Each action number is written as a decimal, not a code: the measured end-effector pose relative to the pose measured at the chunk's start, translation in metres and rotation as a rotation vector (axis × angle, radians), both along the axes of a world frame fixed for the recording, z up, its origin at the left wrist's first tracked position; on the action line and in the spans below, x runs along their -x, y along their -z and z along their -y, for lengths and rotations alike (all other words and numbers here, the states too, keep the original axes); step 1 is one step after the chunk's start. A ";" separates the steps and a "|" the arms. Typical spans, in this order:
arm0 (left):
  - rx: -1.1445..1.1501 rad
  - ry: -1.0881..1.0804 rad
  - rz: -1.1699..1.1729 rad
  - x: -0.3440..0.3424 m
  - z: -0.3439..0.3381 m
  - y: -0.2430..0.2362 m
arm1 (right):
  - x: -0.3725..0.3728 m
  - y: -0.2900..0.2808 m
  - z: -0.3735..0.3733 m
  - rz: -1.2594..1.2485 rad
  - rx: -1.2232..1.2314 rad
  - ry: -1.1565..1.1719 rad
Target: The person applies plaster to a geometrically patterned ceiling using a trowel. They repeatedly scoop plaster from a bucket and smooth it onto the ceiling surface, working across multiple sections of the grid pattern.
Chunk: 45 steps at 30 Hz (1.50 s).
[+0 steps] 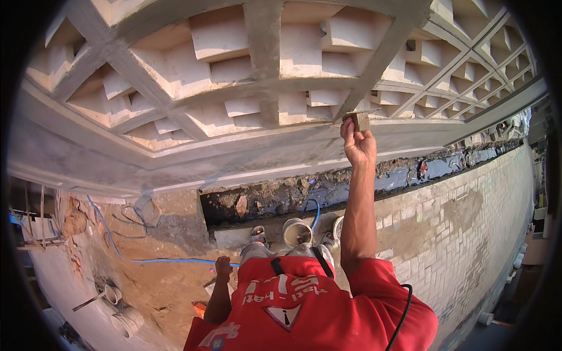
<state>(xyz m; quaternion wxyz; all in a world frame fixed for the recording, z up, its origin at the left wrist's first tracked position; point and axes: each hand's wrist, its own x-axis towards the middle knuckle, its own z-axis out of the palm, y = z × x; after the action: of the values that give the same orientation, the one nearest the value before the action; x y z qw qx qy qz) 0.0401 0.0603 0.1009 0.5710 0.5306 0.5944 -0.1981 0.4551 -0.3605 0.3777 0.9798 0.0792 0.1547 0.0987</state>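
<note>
My right hand (358,143) is raised to the latticed concrete wall (263,58), its fingers closed on a small flat, tan tool (360,120) with a thin edge, held at a grey strip along the lower lattice. My left hand (223,267) hangs low beside my body with curled fingers; whatever it may hold is too small to make out. Below me a white bucket (297,228) stands between my feet, with a blue hose (317,210) running beside it.
A narrow trench (398,178) runs along the wall's foot. Pavers (445,228) extend to the right. Sandy ground (155,292) lies at left, with more buckets (127,319), a blue pipe (175,260) and piled material (35,222) at the far edge.
</note>
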 end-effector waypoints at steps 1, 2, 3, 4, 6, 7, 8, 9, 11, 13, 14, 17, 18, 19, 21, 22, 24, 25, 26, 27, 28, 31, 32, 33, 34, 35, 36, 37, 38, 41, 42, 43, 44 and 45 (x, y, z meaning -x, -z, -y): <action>-0.010 0.004 0.004 0.003 -0.001 0.003 | -0.007 -0.001 -0.004 -0.005 -0.060 -0.004; -0.035 0.035 0.030 0.007 -0.002 0.007 | -0.014 -0.014 -0.013 -0.039 -0.045 0.046; -0.068 0.081 0.065 0.012 -0.003 0.010 | -0.021 -0.029 -0.017 -0.073 -0.029 0.096; -0.091 0.120 0.091 0.014 -0.003 0.014 | -0.021 -0.050 -0.021 -0.109 -0.006 0.154; -0.131 0.184 0.132 0.019 -0.001 0.022 | -0.013 -0.092 -0.030 0.002 0.033 0.188; -0.144 0.224 0.152 0.019 0.001 0.027 | -0.005 -0.109 -0.026 0.075 -0.019 0.140; -0.168 0.260 0.177 0.019 0.000 0.030 | 0.002 -0.119 -0.023 0.149 -0.079 0.087; -0.193 0.304 0.209 0.021 0.001 0.034 | 0.010 -0.122 -0.020 0.213 -0.056 0.055; -0.285 0.435 0.335 0.026 0.000 0.044 | 0.029 -0.126 -0.011 0.348 -0.011 -0.002; -0.404 0.557 0.512 0.031 0.000 0.057 | 0.039 -0.105 -0.002 0.321 -0.006 -0.025; -0.464 0.605 0.602 0.032 0.000 0.065 | 0.039 -0.088 0.004 0.310 -0.003 -0.036; -0.570 0.751 0.753 0.031 -0.006 0.075 | 0.022 -0.027 0.017 0.054 -0.028 -0.016; -0.576 0.745 0.762 0.029 -0.003 0.072 | 0.016 -0.016 0.016 0.035 -0.038 -0.003; -0.568 0.732 0.765 0.028 -0.002 0.069 | 0.008 -0.006 0.015 0.005 -0.042 0.000; -0.535 0.693 0.772 0.028 0.001 0.066 | -0.007 0.000 0.009 -0.037 -0.109 0.003; -0.533 0.685 0.777 0.030 0.000 0.065 | -0.011 -0.006 0.001 -0.088 -0.125 0.035; -0.546 0.688 0.793 0.035 -0.006 0.066 | -0.017 -0.036 -0.014 -0.187 -0.154 0.096; -0.495 0.640 0.721 0.033 -0.001 0.066 | -0.020 -0.047 -0.015 -0.101 -0.118 0.094; -0.448 0.587 0.644 0.034 0.004 0.065 | -0.015 -0.065 -0.016 -0.038 -0.140 0.064; -0.339 0.474 0.478 0.028 0.011 0.058 | -0.007 -0.086 -0.018 0.022 -0.156 0.038; -0.236 0.363 0.313 0.022 0.016 0.052 | 0.002 -0.106 -0.020 0.085 -0.178 0.012; -0.212 0.288 0.274 0.008 0.024 0.044 | 0.020 -0.111 -0.010 0.361 -0.140 -0.056; -0.196 0.235 0.263 0.006 0.026 0.045 | 0.029 -0.112 -0.006 0.400 -0.141 -0.081; -0.323 0.421 0.404 0.007 0.026 0.045 | 0.032 -0.103 -0.001 0.349 -0.115 -0.075; -0.458 0.609 0.545 0.013 0.018 0.057 | 0.032 -0.089 0.005 0.299 -0.107 -0.072; -0.530 0.706 0.631 0.016 0.016 0.065 | 0.031 -0.068 0.011 0.251 -0.094 -0.071; -0.608 0.799 0.719 0.019 0.014 0.072 | 0.028 -0.047 0.015 0.203 -0.081 -0.068; -0.627 0.802 0.754 0.017 0.014 0.076 | 0.021 -0.024 0.018 0.143 -0.077 -0.069; -0.615 0.794 0.757 0.019 0.015 0.076 | 0.017 -0.014 0.016 0.077 -0.071 -0.066; -0.543 0.746 0.703 0.020 0.014 0.072 | -0.005 -0.010 -0.001 -0.017 -0.155 -0.029; -0.521 0.735 0.668 0.021 0.011 0.069 | -0.009 -0.020 -0.005 -0.054 -0.156 -0.005; -0.510 0.733 0.624 0.025 0.008 0.067 | -0.013 -0.035 -0.014 -0.056 -0.160 0.027; -0.423 0.644 0.492 0.018 0.015 0.061 | -0.016 -0.055 -0.020 -0.057 -0.152 0.066; -0.341 0.547 0.356 0.010 0.022 0.053 | -0.015 -0.074 -0.023 -0.057 -0.145 0.105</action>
<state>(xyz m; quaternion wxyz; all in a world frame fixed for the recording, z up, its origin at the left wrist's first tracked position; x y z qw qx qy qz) 0.0300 0.0385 0.0475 0.4948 0.7834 0.3465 -0.1461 0.4702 -0.3378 0.4519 0.9706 0.1606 0.1706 0.0556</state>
